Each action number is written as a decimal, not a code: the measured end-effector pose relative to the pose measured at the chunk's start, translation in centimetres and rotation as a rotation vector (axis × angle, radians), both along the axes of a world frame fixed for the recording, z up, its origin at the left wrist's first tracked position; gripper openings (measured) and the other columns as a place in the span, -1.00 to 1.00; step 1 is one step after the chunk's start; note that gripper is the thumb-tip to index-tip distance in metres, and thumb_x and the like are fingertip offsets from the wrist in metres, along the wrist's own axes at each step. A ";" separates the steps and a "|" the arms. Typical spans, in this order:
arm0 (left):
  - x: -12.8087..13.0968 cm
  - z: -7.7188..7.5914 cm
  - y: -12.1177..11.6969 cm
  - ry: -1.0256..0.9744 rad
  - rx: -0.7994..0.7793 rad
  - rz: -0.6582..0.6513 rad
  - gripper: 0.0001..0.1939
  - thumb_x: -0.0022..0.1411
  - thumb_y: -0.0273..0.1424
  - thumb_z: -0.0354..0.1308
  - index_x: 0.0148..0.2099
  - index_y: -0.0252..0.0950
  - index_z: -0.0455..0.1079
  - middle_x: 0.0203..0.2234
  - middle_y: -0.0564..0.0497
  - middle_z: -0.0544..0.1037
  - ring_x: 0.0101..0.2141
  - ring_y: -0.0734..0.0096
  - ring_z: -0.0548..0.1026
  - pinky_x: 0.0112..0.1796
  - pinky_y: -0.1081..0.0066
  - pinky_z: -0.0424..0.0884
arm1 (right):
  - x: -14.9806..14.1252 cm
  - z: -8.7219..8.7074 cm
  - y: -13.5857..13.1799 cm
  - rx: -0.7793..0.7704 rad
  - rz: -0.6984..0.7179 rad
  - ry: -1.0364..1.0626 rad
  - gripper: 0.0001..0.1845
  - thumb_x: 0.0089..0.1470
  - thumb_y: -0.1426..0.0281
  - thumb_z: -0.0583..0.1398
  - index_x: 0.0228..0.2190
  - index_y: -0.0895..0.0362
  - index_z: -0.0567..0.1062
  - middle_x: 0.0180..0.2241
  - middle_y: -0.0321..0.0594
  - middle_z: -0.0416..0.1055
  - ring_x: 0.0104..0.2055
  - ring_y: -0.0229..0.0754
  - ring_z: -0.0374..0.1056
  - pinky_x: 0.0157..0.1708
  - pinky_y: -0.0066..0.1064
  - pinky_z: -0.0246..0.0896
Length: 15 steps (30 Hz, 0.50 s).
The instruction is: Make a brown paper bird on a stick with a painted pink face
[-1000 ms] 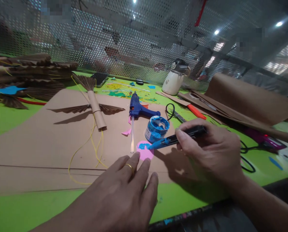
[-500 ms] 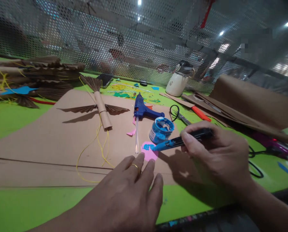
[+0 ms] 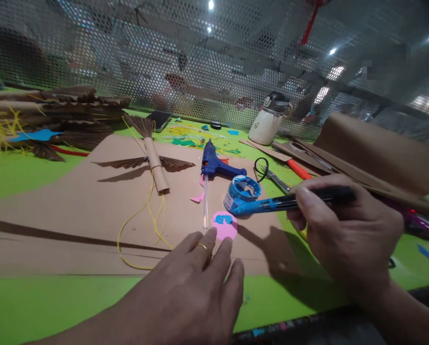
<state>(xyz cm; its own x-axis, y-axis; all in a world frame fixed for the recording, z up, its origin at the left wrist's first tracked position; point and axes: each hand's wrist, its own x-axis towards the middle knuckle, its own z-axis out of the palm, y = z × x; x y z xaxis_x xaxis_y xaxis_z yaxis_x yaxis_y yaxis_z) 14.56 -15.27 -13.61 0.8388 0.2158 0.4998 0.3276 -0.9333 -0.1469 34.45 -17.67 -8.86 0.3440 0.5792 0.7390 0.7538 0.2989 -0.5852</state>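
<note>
My right hand (image 3: 351,235) is closed around a black marker pen (image 3: 279,203), its front end coated in blue paint. That end is raised just above a small round piece of pink paper (image 3: 226,232), in front of an open jar of blue paint (image 3: 232,195). Two blue paint blobs lie side by side on the paper. My left hand (image 3: 196,280) lies flat with fingers spread, its fingertips on the near edge of the pink paper. Beyond it is a blue glue gun (image 3: 217,166) with a clear glue stick (image 3: 206,201) beside the paper.
Brown kraft paper (image 3: 74,201) covers part of the green table (image 3: 85,306). On it lies a rolled-paper figure (image 3: 157,167) with pleated wings and yellow string. Behind stand a white flask (image 3: 264,125) and a phone (image 3: 159,121). Scissors (image 3: 277,181) and paper rolls (image 3: 376,153) are right.
My right hand has moved right with the marker pen, lifting its painted end off the pink paper. A second blue blob now shows clearly. My left hand stays in place.
</note>
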 end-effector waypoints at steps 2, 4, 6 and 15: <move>0.0 0.5 -0.1 0.027 -0.010 0.008 -0.71 0.19 -0.45 -0.03 -0.06 -0.39 0.37 -0.10 -0.27 0.48 -0.06 0.02 0.41 -0.12 0.07 0.30 | -0.2 -0.1 -0.1 0.037 -0.014 0.015 -0.96 -0.04 0.41 0.24 -0.50 0.10 0.47 -0.62 -0.34 0.37 -0.62 -0.30 0.27 -0.63 -0.46 0.20; -0.1 1.3 -0.3 0.067 -0.047 0.020 -0.72 0.19 -0.46 -0.04 -0.08 -0.40 0.37 -0.10 -0.29 0.47 -0.04 0.02 0.38 -0.11 0.09 0.30 | -0.5 0.0 -0.1 0.040 -0.003 0.015 -0.94 -0.05 0.41 0.24 -0.52 0.09 0.46 -0.64 -0.34 0.36 -0.63 -0.30 0.27 -0.65 -0.46 0.19; -0.2 2.2 -0.6 0.114 -0.097 0.019 -0.72 0.20 -0.44 -0.05 -0.09 -0.42 0.37 -0.08 -0.30 0.46 -0.01 0.01 0.36 -0.10 0.10 0.30 | -0.8 0.1 -0.1 0.011 0.029 0.017 -0.92 -0.05 0.40 0.23 -0.53 0.09 0.44 -0.68 -0.35 0.34 -0.66 -0.29 0.26 -0.68 -0.47 0.18; -0.2 3.0 -0.4 0.140 -0.115 0.031 -0.73 0.21 -0.44 -0.05 -0.12 -0.40 0.40 -0.12 -0.27 0.49 -0.07 0.05 0.41 -0.13 0.12 0.33 | -0.8 0.3 0.2 -0.141 0.246 0.091 -0.93 0.02 0.41 0.18 -0.47 0.12 0.42 -0.69 -0.38 0.34 -0.69 -0.32 0.26 -0.72 -0.50 0.19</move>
